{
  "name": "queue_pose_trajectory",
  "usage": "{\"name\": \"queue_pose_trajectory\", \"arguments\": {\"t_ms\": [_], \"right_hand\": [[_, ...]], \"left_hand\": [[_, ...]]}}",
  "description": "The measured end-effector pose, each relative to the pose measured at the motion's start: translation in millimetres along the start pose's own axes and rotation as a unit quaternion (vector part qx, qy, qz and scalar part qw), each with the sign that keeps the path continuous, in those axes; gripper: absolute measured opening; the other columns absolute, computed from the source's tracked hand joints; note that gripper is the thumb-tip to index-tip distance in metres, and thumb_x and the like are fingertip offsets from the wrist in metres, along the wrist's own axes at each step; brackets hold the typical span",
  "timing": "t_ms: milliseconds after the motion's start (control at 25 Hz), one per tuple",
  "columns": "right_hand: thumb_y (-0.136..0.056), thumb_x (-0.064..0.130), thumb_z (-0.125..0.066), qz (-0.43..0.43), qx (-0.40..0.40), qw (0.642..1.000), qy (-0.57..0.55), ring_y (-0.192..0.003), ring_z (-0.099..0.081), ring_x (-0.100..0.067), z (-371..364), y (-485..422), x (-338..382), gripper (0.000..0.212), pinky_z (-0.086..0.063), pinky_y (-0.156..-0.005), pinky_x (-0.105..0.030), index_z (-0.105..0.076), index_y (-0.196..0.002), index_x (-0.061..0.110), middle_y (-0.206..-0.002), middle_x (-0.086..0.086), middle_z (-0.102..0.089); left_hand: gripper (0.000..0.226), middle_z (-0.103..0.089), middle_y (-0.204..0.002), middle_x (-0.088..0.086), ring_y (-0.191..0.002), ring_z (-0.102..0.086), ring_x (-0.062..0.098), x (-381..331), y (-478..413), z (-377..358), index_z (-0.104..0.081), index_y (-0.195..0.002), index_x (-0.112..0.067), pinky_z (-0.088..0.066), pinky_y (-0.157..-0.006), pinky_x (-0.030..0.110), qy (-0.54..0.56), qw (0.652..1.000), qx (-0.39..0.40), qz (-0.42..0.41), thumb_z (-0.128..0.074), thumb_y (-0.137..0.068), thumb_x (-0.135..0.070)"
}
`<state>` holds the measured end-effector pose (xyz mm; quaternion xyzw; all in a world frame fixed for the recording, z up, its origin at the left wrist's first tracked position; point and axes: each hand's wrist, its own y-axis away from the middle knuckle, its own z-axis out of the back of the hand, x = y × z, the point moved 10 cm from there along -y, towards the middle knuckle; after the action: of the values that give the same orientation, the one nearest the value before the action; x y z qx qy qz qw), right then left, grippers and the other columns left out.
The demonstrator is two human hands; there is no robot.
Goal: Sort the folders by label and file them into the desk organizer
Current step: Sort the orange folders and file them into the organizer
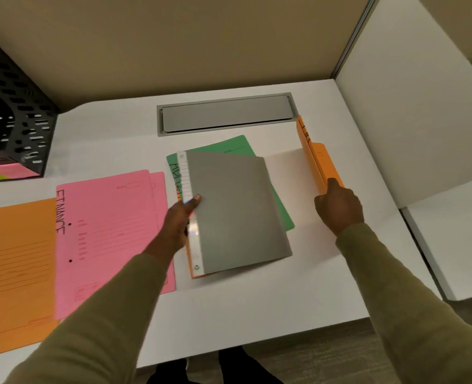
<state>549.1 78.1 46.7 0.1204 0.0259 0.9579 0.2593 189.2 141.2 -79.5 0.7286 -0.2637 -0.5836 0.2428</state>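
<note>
2 flat L of grey folder: pink folder, orange folder.

Handwritten black capitals reading "FINANCE" run sideways along the left edge of the pink folder, left of centre. Black handwriting on the green folder, mid-frame, is half covered and cannot be read. A small round recycling sign sits at the lower left corner of the grey folder. Dark marks on the orange folder, at right, are illegible.
</note>
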Motion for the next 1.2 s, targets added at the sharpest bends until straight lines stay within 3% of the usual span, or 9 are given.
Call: {"name": "queue_pose_trajectory", "arguments": {"t_ms": [280,480,560,720,840,1000,1080,1120,1200], "right_hand": [[-0.096,0.015,-0.047,0.014,-0.025,1.0,0.013,-0.059,-0.051,-0.029,31.1,-1.8,-18.2,0.025,-0.04,-0.058,-0.031,-0.052,-0.116,0.001,-0.084,-0.018,-0.064],[-0.093,0.008,-0.046,0.031,-0.035,0.998,0.039,-0.059,-0.049,-0.029,38.3,-3.0,-19.1,0.033,-0.038,-0.056,-0.032,-0.052,-0.124,0.003,-0.077,-0.016,-0.06],[-0.092,0.008,-0.046,0.046,-0.036,0.997,0.046,-0.06,-0.047,-0.028,36.4,-0.4,-11.6,0.04,-0.037,-0.057,-0.032,-0.049,-0.132,0.002,-0.082,-0.019,-0.065],[-0.096,0.009,-0.047,0.092,-0.029,0.993,0.063,-0.061,-0.053,-0.031,23.9,17.7,24.1,0.047,-0.034,-0.056,-0.03,-0.044,-0.142,0.004,-0.089,-0.019,-0.068],[-0.097,0.013,-0.046,0.131,-0.014,0.989,0.065,-0.081,-0.067,-0.039,4.7,32.1,55.9,0.05,-0.035,-0.059,-0.033,-0.039,-0.146,0.005,-0.107,-0.019,-0.069],[-0.1,0.017,-0.043,0.145,0.03,0.987,0.063,-0.094,-0.066,-0.037,-25.2,44.6,86.8,0.052,-0.035,-0.062,-0.034,-0.031,-0.15,0.008,-0.12,-0.015,-0.063],[-0.099,0.017,-0.042,0.152,0.037,0.985,0.067,-0.093,-0.066,-0.037,-35.8,52.2,101.8,0.052,-0.036,-0.061,-0.035,-0.031,-0.149,0.008,-0.12,-0.014,-0.062],[-0.099,0.016,-0.042,0.158,0.032,0.985,0.066,-0.09,-0.067,-0.037,-39.0,56.3,108.9,0.051,-0.035,-0.06,-0.035,-0.033,-0.148,0.007,-0.118,-0.014,-0.063],[-0.097,0.013,-0.043,0.178,0.024,0.982,0.06,-0.083,-0.067,-0.037,-44.7,68.8,125.5,0.049,-0.034,-0.055,-0.033,-0.038,-0.145,0.006,-0.112,-0.013,-0.065]], "left_hand": [[0.032,-0.066,-0.111,0.017,-0.088,-0.062,0.024,44.4,-23.0,-134.5,-0.056,-0.12,-0.004,-0.052,-0.085,0.038,-0.082,0.996,0.044,0.016,-0.066,-0.093,-0.02],[0.039,-0.063,-0.127,0.011,-0.106,-0.062,0.025,49.5,-24.6,-205.5,-0.052,-0.13,-0.012,-0.049,-0.098,0.039,-0.282,0.949,0.132,-0.049,-0.061,-0.094,-0.023],[0.062,-0.056,-0.135,0.005,-0.108,-0.06,0.021,50.9,-22.8,-223.3,-0.037,-0.149,-0.019,-0.046,-0.097,0.036,-0.414,0.89,0.168,-0.091,-0.061,-0.093,-0.031],[0.097,-0.011,-0.166,0.003,-0.15,-0.006,0.042,71.5,-20.1,-232.0,-0.014,-0.157,-0.021,-0.006,-0.117,0.066,-0.733,0.626,0.188,-0.19,-0.065,-0.083,-0.057],[0.104,0.002,-0.167,0.0,-0.151,0.005,0.042,84.9,-18.4,-223.7,-0.012,-0.158,-0.025,-0.006,-0.114,0.072,-0.773,0.562,0.198,-0.216,-0.068,-0.078,-0.06],[0.094,-0.007,-0.166,-0.002,-0.151,-0.002,0.04,85.6,-8.7,-198.4,-0.016,-0.156,-0.027,-0.02,-0.114,0.069,-0.768,0.57,0.196,-0.216,-0.066,-0.081,-0.053],[0.071,-0.03,-0.159,0.004,-0.148,-0.02,0.038,73.2,3.5,-185.5,-0.035,-0.149,-0.02,-0.03,-0.111,0.064,-0.739,0.605,0.207,-0.212,-0.061,-0.088,-0.046],[0.05,-0.048,-0.147,0.009,-0.139,-0.038,0.037,62.3,9.5,-177.9,-0.051,-0.135,-0.016,-0.039,-0.106,0.058,-0.679,0.673,0.21,-0.206,-0.058,-0.092,-0.039],[0.027,-0.069,-0.116,0.008,-0.114,-0.062,0.031,33.1,13.0,-139.8,-0.064,-0.107,-0.014,-0.049,-0.095,0.046,-0.404,0.894,0.152,-0.12,-0.051,-0.096,-0.036]]}}
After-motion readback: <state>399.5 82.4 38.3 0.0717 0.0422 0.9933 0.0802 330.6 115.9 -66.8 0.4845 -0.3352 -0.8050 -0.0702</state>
